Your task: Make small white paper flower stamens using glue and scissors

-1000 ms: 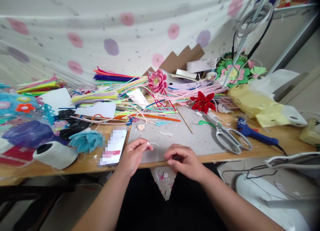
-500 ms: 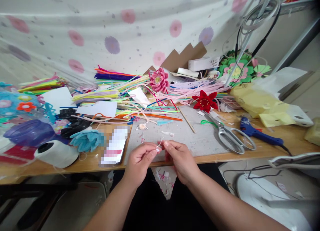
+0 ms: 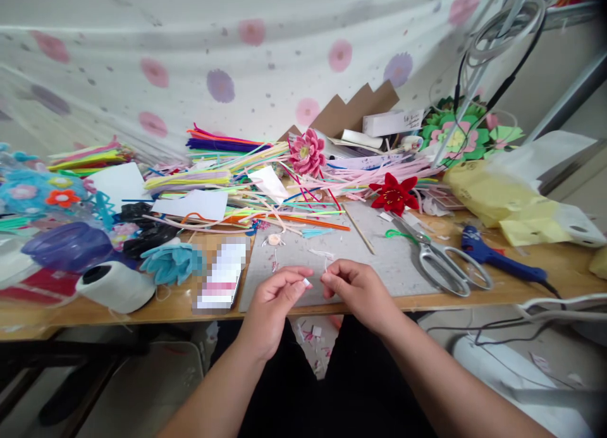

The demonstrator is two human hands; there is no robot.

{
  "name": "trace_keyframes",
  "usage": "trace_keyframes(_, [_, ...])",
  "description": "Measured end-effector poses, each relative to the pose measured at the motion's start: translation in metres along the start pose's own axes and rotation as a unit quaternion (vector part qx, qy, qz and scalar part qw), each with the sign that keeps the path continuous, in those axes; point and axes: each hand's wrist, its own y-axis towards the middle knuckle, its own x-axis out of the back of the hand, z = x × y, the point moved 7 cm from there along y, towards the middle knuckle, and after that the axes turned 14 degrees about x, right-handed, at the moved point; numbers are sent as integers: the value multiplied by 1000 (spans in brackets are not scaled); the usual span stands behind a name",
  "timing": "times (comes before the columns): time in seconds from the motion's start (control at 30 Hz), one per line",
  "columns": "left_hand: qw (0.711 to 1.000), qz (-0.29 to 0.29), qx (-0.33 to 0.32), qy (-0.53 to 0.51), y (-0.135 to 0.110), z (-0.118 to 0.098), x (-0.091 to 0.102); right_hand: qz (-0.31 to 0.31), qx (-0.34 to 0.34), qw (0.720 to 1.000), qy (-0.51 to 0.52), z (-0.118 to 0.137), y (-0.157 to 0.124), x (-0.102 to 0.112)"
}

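Note:
My left hand [image 3: 271,308] is closed in a pinch, with a small white piece [image 3: 306,282] showing at its fingertips. Just to the right, my right hand [image 3: 355,294] pinches a short, thin white strand [image 3: 325,263] that stands up from the fingers. The hands are a small gap apart above the front edge of a grey cutting mat [image 3: 393,270]. More white strands [image 3: 318,253] lie on the mat beyond them. A small round cream piece with white strands [image 3: 274,240] rests farther left on the mat.
Scissors [image 3: 439,261] and a blue glue gun [image 3: 505,255] lie at right. A phone [image 3: 220,277], a cone of white thread [image 3: 116,287] and a blue flower [image 3: 171,264] are at left. Behind are pipe cleaners [image 3: 227,141], a red flower [image 3: 394,194] and a pink flower [image 3: 307,152].
My hands have moved apart; the right one has gone rightward with the white strand, which earlier curved up between both hands' fingertips. The whole view has shifted slightly.

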Motion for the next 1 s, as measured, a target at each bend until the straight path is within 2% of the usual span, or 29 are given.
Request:
trace_keyframes(0.1, [997,21,28,-65,0,-1,-15,58,4,995,-87,2,0,-2])
trace_keyframes(0.23, [985,-6,67,-161,4,5,-30,49,18,990,-131,7,-3,-6])
trace_keyframes(0.33, [977,-39,97,-186,7,11,-33,45,35,991,-124,11,-7,-10])
trace_keyframes(0.4, [975,-46,112,-187,9,14,-31,45,55,990,-119,13,-7,-4])
trace_keyframes(0.43, [974,-50,119,-187,10,14,-28,34,68,986,-146,14,-7,7])
trace_keyframes(0.5, [971,-61,132,-189,11,15,-22,-21,86,962,-259,15,-8,46])
trace_keyframes(0.57, [968,-72,144,-191,10,15,-17,-111,68,905,-406,15,-17,107])
trace_keyframes(0.67, [964,-92,162,-192,7,12,-14,-203,8,836,-509,9,-41,204])
trace_keyframes(0.73, [962,-97,169,-189,5,10,-14,-228,-39,798,-556,2,-58,256])
trace_keyframes(0.77, [963,-96,169,-185,4,9,-15,-223,-57,788,-571,-3,-65,274])
trace_keyframes(0.87, [969,-82,160,-172,4,8,-18,-189,-92,779,-591,-20,-74,300])
trace_keyframes(1.0, [974,-67,154,-152,4,7,-18,-151,-110,782,-595,-28,-72,302])
